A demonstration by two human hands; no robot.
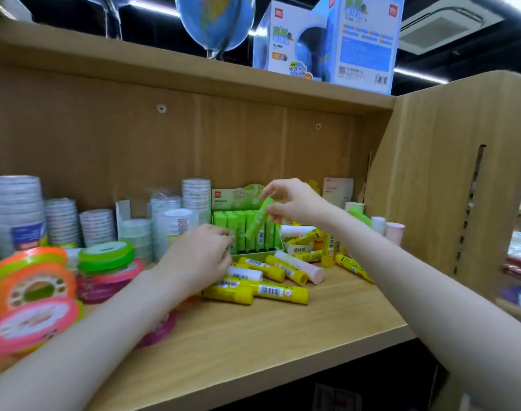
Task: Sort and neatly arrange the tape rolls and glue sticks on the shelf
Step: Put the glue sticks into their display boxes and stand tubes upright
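My right hand [292, 200] pinches a green glue stick [257, 222], tilted, over a green display box [255, 256] filled with upright green sticks. My left hand [200, 256] rests against the box's left side with curled fingers; whether it holds anything is hidden. Several yellow glue sticks [271, 290] and a pink one [300, 266] lie loose on the wooden shelf [283, 336] in front of the box. Stacks of clear and white tape rolls [60, 221] stand at the back left. Coloured tape rolls [105, 256] in green, pink and orange pile at the front left.
More yellow glue sticks [327, 247] and a white carton sit right of the green box. Pale cups [394, 229] stand by the shelf's right side panel [449, 185]. A globe [214, 22] and its blue box [327, 43] stand on the top board.
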